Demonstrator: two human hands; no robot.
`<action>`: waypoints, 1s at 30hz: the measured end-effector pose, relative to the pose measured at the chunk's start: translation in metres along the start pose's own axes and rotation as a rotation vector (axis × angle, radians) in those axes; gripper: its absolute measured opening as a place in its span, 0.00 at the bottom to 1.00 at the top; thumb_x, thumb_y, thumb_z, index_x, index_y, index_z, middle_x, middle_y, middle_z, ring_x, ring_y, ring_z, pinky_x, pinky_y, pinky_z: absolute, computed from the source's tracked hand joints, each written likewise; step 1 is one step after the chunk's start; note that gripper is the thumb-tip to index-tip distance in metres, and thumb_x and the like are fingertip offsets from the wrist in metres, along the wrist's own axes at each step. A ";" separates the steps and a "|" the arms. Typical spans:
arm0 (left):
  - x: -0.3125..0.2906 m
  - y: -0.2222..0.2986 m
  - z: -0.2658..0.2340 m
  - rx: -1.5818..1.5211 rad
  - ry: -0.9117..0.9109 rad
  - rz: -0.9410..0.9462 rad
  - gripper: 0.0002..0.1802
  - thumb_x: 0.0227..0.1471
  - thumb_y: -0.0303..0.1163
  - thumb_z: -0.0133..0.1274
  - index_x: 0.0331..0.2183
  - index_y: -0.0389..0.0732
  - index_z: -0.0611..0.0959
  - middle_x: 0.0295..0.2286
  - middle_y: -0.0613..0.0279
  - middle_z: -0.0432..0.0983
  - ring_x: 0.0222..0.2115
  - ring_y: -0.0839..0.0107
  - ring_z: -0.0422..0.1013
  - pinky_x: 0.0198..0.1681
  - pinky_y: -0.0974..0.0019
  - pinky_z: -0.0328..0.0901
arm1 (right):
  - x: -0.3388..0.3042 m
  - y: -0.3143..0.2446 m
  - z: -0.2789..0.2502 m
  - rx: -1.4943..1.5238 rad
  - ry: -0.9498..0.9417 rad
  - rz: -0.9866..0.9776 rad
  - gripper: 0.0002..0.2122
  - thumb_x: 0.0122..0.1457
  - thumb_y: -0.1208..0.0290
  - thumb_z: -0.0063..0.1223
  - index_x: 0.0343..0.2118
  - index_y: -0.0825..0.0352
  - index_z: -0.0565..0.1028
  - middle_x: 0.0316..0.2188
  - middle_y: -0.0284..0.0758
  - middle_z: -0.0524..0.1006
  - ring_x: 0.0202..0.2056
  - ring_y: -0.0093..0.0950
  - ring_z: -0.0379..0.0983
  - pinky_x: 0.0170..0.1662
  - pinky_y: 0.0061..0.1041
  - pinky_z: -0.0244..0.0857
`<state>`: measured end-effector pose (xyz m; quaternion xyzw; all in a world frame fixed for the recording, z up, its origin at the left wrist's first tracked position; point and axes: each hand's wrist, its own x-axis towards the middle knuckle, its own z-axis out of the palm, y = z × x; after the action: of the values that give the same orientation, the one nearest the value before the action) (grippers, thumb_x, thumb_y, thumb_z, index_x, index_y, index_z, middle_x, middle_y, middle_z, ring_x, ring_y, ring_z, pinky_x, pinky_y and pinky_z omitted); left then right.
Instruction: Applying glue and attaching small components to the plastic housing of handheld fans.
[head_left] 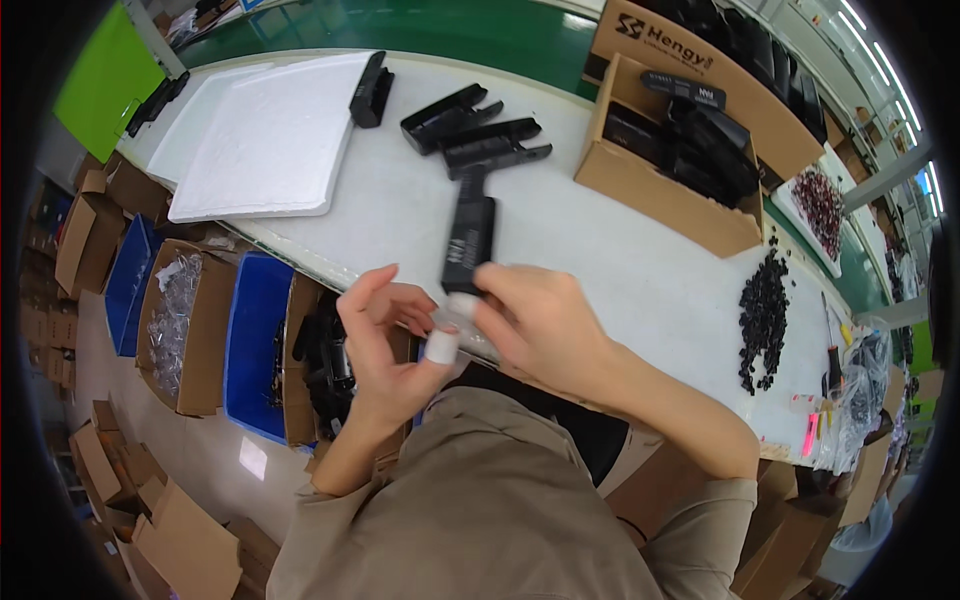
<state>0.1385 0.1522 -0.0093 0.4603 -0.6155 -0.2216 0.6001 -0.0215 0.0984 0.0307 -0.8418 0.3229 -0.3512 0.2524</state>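
My right hand (545,320) grips the near end of a long black plastic housing (470,235), which has pale print on its face and points away from me over the table's near edge. My left hand (385,345) is just left of that end, its fingers spread and curved with nothing seen in them. White covers wrap the left thumb and a right fingertip, the latter blurred. Beyond the held piece, two black open-sided plastic shells (490,145) lie on the white table (610,270). Whether the left fingertips touch the housing cannot be told.
White foam sheets (270,140) lie at the left, a black part (371,92) beside them. A cardboard box (660,190) of black parts stands back right. Small black pieces (762,320) are heaped near hand tools (833,365). Blue bins (262,345) and cartons stand left below the table.
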 end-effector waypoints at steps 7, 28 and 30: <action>-0.003 -0.026 -0.039 0.049 0.210 -0.013 0.30 0.43 0.21 0.52 0.49 0.34 0.58 0.31 0.58 0.69 0.30 0.75 0.64 0.35 0.73 0.59 | 0.085 0.010 0.072 0.090 0.005 -0.023 0.09 0.52 0.72 0.51 0.22 0.72 0.68 0.17 0.48 0.70 0.21 0.48 0.67 0.24 0.37 0.60; 0.048 -0.026 -0.035 0.371 -0.079 0.461 0.26 0.36 0.19 0.56 0.42 0.34 0.70 0.26 0.56 0.72 0.25 0.64 0.67 0.29 0.66 0.61 | 0.038 0.022 0.013 -0.479 -0.137 -0.293 0.19 0.40 0.70 0.59 0.36 0.70 0.70 0.26 0.36 0.68 0.30 0.33 0.68 0.32 0.30 0.62; 0.076 -0.014 -0.011 0.354 -0.261 0.594 0.21 0.35 0.22 0.57 0.37 0.35 0.73 0.27 0.55 0.71 0.26 0.57 0.66 0.32 0.61 0.62 | 0.012 0.016 -0.027 -0.586 -0.151 -0.232 0.19 0.39 0.72 0.59 0.38 0.68 0.70 0.28 0.36 0.69 0.32 0.32 0.69 0.34 0.30 0.63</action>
<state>0.1644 0.0851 0.0218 0.3260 -0.8225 0.0153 0.4658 -0.0410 0.0736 0.0418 -0.9335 0.2926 -0.2063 -0.0191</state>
